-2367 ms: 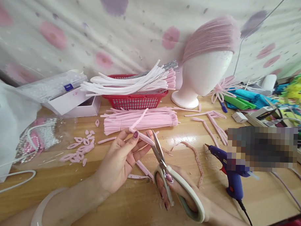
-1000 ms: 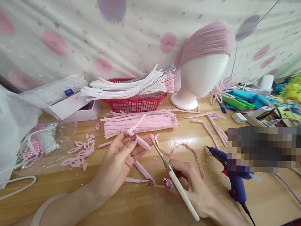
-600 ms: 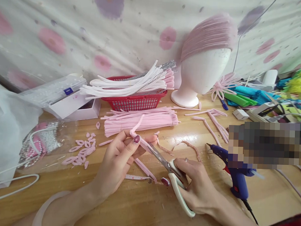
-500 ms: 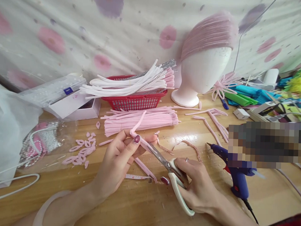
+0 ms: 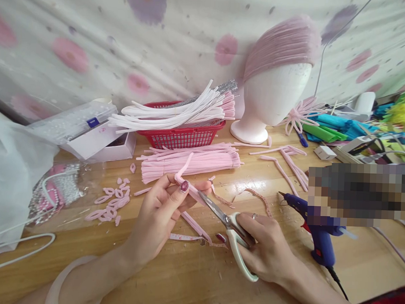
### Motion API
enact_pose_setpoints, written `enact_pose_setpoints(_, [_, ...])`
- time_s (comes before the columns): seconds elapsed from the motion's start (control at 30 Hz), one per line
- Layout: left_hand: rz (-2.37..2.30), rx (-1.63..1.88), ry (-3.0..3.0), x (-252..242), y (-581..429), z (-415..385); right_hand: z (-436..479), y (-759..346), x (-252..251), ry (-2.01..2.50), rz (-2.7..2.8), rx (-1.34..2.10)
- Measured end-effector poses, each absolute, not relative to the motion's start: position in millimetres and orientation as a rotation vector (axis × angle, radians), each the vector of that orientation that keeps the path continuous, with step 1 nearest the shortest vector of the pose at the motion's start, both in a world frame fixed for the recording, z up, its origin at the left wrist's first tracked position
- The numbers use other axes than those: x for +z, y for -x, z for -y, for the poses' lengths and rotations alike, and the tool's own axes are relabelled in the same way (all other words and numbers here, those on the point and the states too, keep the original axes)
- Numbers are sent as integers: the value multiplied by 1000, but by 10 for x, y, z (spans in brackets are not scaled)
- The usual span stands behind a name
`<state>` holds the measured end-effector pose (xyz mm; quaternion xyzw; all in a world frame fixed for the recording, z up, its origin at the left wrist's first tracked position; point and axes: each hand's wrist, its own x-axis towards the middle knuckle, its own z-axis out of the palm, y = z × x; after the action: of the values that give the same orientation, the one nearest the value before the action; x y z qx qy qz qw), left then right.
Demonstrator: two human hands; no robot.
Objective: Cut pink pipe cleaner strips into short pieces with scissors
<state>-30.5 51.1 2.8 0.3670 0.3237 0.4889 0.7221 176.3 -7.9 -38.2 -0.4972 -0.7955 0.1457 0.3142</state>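
Observation:
My left hand (image 5: 162, 215) is closed, pinching a bent pink pipe cleaner (image 5: 185, 167) between thumb and fingers. One end of it sticks up past the thumb. In my right hand (image 5: 268, 249) is a pair of scissors (image 5: 240, 255) with pale handles. The blades reach up-left to the pipe cleaner just beside my left fingertips, and they look nearly closed; whether they grip it I cannot tell. Below the hands lie another folded pink pipe cleaner (image 5: 196, 226) and a tape measure (image 5: 184, 237). Small pink loops (image 5: 112, 204) are heaped left of my left hand.
Behind the hands lies a bundle of pink pipe cleaners (image 5: 192, 164), with a red basket (image 5: 183, 137) of white ones beyond. A white mannequin head (image 5: 274, 92) stands at the back. A blue glue gun (image 5: 322, 245) is at the right, a bead bag (image 5: 63, 189) at the left.
The scissors' handles have drawn closer together, and my right hand has closed a little with them. The upright end of the pipe cleaner has tipped slightly left. My left hand stays put.

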Motion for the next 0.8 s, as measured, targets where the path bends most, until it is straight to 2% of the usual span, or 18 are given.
enact_pose_setpoints(0.23, [-686,1105,-837,13,332,-520,70,-1777,-359,1321,2070,416])
enact_pose_setpoints(0.8, [-680,1116,-882,-17,330,-530,55,-1767,-361,1269,2102,249])
